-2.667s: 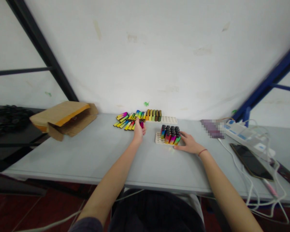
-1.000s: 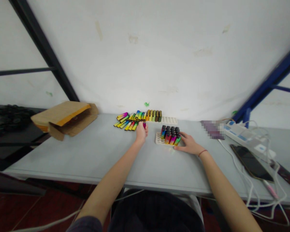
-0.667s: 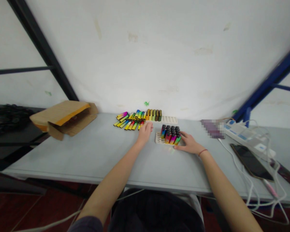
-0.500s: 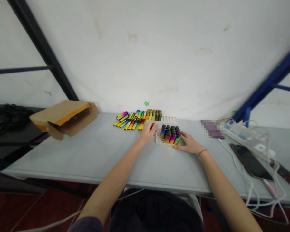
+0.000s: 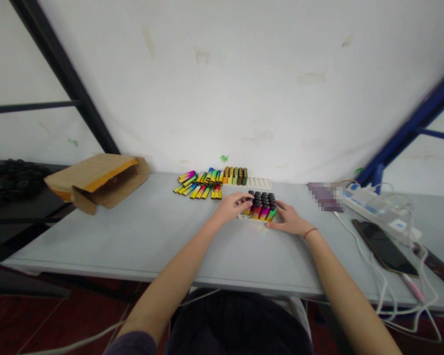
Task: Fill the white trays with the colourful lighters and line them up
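Note:
A white tray [image 5: 243, 217] with round holes lies in front of me, holding several upright lighters [image 5: 265, 209] with black tops and shiny rainbow bodies. My left hand [image 5: 232, 207] is at the tray's left end, thumb and fingers closed around a lighter [image 5: 247, 211] in the leftmost part; its body is partly hidden by the fingers. Around the tray's right side curls my right hand [image 5: 289, 219], thumb at the front corner and fingers against the far side. Left of the tray, loose shiny coloured tubes [image 5: 200, 185] lie in a pile.
Against the wall stand a rack of gold-topped tubes [image 5: 236, 175] and another white tray [image 5: 259, 183]. An open cardboard box [image 5: 96, 180] sits at the left. To the right are a phone [image 5: 385, 246], a power strip [image 5: 377, 209], a purple blurred item [image 5: 325, 197] and white cables.
My left hand has moved right and slightly nearer, from beside the loose pile to the left end of the tray. My right hand has stayed in place.

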### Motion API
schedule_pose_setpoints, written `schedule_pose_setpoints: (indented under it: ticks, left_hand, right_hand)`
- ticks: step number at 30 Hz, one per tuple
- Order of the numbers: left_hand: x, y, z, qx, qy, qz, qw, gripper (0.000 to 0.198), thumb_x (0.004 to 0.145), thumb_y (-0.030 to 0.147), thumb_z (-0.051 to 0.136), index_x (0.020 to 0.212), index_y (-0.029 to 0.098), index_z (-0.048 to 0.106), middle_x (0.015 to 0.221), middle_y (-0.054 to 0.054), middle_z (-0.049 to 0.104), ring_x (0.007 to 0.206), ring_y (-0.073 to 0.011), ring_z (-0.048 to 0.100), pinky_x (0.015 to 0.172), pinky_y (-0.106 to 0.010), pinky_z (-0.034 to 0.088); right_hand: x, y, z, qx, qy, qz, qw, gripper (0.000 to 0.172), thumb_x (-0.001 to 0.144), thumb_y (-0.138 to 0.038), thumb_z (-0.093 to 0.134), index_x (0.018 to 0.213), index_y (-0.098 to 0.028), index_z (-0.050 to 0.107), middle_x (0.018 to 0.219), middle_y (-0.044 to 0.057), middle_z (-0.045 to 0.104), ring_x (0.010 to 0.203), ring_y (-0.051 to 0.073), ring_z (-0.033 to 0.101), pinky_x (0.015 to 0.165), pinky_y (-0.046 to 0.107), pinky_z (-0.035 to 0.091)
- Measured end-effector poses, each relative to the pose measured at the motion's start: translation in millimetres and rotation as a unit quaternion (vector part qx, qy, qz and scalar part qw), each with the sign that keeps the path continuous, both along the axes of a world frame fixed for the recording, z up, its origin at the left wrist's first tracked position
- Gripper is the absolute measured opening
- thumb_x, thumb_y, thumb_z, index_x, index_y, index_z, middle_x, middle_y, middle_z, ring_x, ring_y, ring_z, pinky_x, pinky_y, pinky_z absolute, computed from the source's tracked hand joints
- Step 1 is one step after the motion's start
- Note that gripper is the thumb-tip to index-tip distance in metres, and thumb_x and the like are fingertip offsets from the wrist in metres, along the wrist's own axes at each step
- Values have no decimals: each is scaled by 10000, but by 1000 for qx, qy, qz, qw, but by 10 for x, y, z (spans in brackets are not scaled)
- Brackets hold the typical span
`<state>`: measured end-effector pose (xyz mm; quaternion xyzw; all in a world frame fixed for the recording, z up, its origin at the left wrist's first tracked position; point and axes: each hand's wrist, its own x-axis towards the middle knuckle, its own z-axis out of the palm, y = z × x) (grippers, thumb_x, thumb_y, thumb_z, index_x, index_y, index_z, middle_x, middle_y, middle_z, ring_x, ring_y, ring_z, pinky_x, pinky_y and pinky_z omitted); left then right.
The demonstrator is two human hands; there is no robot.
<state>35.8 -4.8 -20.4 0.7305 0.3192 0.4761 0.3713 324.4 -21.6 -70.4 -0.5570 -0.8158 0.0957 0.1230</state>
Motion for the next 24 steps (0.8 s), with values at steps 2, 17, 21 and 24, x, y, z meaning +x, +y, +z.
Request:
schedule_pose_setpoints:
  ticks: [2, 17, 21, 24]
  left_hand:
    - [6, -4, -1, -9, 4, -3, 1000, 164, 813, 323, 743, 934, 240, 818, 1002, -58, 792, 786, -185, 663, 771, -286, 521]
    - [-33, -3, -19, 88, 85, 16, 992, 189, 858, 366, 752, 988, 229, 768, 954, -39, 735, 789, -185, 649, 903, -345, 541]
    - [-35, 7, -46, 144, 127, 11, 981, 200, 929, 388, 669, 971, 207, 744, 999, -61, 731, 842, -191, 664, 890, -338, 546]
    - [-43, 12, -36, 148, 164, 63, 973, 217, 971, 366, 609, 1034, 210, 747, 1012, -67, 747, 823, -188, 668, 877, -333, 537]
  right_hand:
    - [-5, -6, 15, -2, 1, 4, 1000, 969, 805, -829, 642, 1510, -172, 550, 1620, 230, 447, 1495, 435, 428, 1227, 599, 351]
    - [-10, -8, 7, 10, -4, 2, 1000, 946, 803, -826, 652, 1486, -177, 573, 1605, 224, 471, 1480, 431, 453, 1215, 592, 376]
    - [2, 0, -14, 14, 2, 5, 1000, 932, 810, -810, 656, 1499, -190, 562, 1618, 220, 458, 1484, 436, 445, 1206, 618, 379]
    - [-5, -6, -4, 13, 1, 6, 1000, 932, 813, -808, 653, 1501, -185, 561, 1624, 221, 450, 1492, 432, 437, 1212, 606, 377]
